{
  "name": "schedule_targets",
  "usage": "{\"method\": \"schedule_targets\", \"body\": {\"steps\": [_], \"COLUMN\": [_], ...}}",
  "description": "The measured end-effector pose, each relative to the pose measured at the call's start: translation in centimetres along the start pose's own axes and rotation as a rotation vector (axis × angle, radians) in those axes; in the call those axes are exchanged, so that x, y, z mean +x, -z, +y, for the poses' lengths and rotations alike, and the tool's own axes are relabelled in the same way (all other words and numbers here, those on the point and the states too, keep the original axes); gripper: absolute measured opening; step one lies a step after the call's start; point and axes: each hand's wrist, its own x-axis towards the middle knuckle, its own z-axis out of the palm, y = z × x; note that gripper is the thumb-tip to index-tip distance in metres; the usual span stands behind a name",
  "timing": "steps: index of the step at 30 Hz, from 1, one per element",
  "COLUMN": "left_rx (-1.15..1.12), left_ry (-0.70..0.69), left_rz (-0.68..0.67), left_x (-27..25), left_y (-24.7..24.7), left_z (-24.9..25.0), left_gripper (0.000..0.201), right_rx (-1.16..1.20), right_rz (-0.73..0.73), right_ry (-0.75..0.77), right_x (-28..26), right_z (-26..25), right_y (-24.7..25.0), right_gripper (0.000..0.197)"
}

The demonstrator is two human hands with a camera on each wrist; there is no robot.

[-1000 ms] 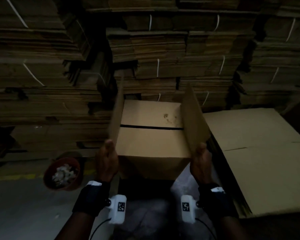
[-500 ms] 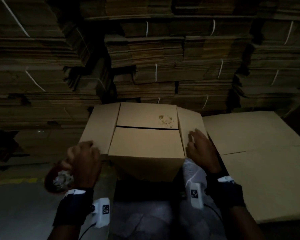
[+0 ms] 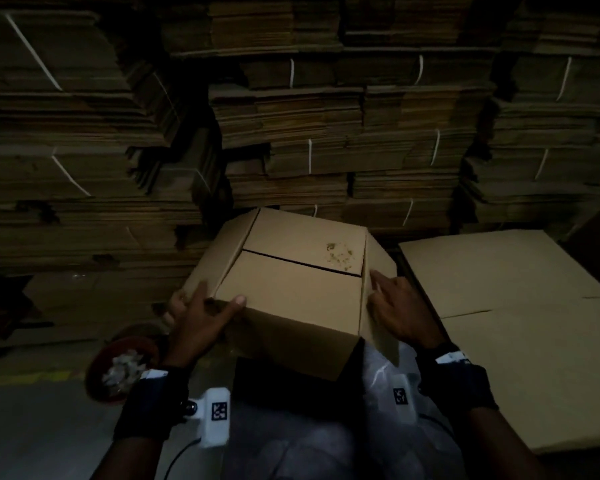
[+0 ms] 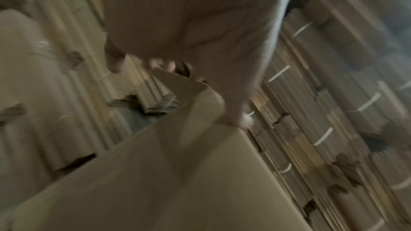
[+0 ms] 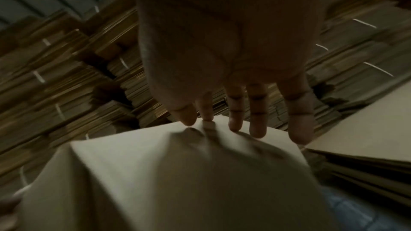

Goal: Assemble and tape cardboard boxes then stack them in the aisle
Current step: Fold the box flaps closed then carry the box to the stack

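A brown cardboard box [image 3: 291, 292] stands in front of me, slightly turned, its two top flaps folded shut with a dark unsealed seam across them. Both side flaps hang outward and down. My left hand [image 3: 201, 317] grips the left side flap at the box's near-left corner, thumb on the front top edge and fingers curled round the flap. The left wrist view is blurred and shows the box [image 4: 200, 182] under that hand. My right hand [image 3: 399, 310] lies open on the right side flap. Its straight fingers [image 5: 256, 120] press the cardboard [image 5: 177, 173] down.
A pile of large flat cardboard sheets [image 3: 520, 327] lies at my right. Strapped bundles of flattened boxes [image 3: 309, 133] wall off the whole back. A red bowl of white scraps [image 3: 122, 365] sits on the grey floor at lower left, by a yellow line [image 3: 25, 379].
The two side flaps, upright a second ago, have been folded outward and down. My left hand came in from the flap's outer edge to the near-left corner. The box has turned slightly.
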Motion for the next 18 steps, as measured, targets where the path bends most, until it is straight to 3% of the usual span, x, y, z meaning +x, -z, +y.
{"method": "schedule_targets", "body": {"steps": [3, 7, 9, 12, 16, 18], "left_rx": [-0.08, -0.203, -0.173, -0.163, -0.097, 0.014], "left_ry": [-0.046, -0.195, -0.25, -0.288, -0.329, -0.348], "left_rz": [0.076, 0.141, 0.184, 0.16, -0.123, -0.172], "left_x": [2.5, 4.2, 4.8, 6.0, 6.3, 6.4], "left_y": [1.0, 0.9, 0.6, 0.6, -0.2, -0.9], "left_z": [0.1, 1.9, 3.0, 4.1, 5.6, 5.7], "left_gripper": [0.106, 0.051, 0.039, 0.04, 0.068, 0.078], "right_rx": [-0.178, -0.304, -0.364, -0.412, -0.455, -0.471], "right_rz": [0.025, 0.044, -0.017, -0.073, -0.092, -0.038], "right_ry": [0.089, 0.259, 0.256, 0.261, 0.3, 0.295], "right_x": [-1.5, -2.9, -3.2, -3.4, -3.8, -3.8], "right_z": [0.1, -0.8, -1.4, -1.6, -2.7, -3.2], "right_y": [-0.1, -0.2, 0.1, -0.1, -2.4, -3.1], "right_gripper": [0.057, 0.055, 0.062, 0.068, 0.07, 0.075]}}
